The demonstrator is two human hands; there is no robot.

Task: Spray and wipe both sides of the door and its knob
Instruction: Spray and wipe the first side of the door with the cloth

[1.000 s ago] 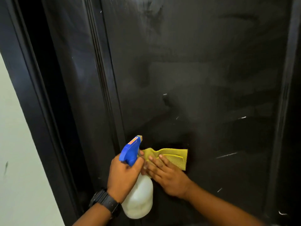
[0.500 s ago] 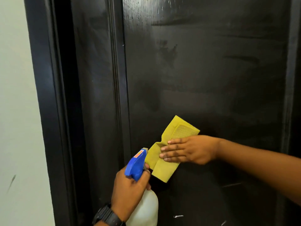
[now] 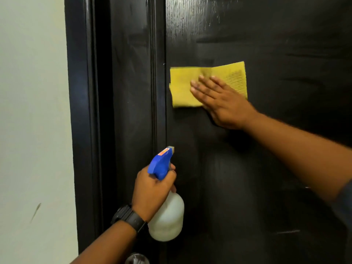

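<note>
Half a second on, the right hand point(image 3: 222, 103) had carried the yellow cloth point(image 3: 182, 86) up the door point(image 3: 266, 178), from beside the sprayer's nozzle to a spot well above it. The cloth had gone from a tilted, creased fold to a flat, nearly level rectangle.

From the head camera, that hand lay palm-down with its fingers straight and close together, pressing the cloth against the glossy black panel. The cloth's right part showed a waffle-like weave. The door's surface bore fine wood grain and dull smeared streaks.

Lower down, the left hand point(image 3: 152, 193) was curled round the neck of the spray bottle point(image 3: 169, 220), a round-shouldered, translucent white plastic body under a blue trigger head with a grey nozzle. A black wristwatch point(image 3: 129, 216) sat on that wrist. A rounded metallic knob point(image 3: 136, 259) showed at the bottom edge, partly cut off. A moulded black door frame point(image 3: 82, 111) met a pale matte wall point(image 3: 32, 111).
</note>
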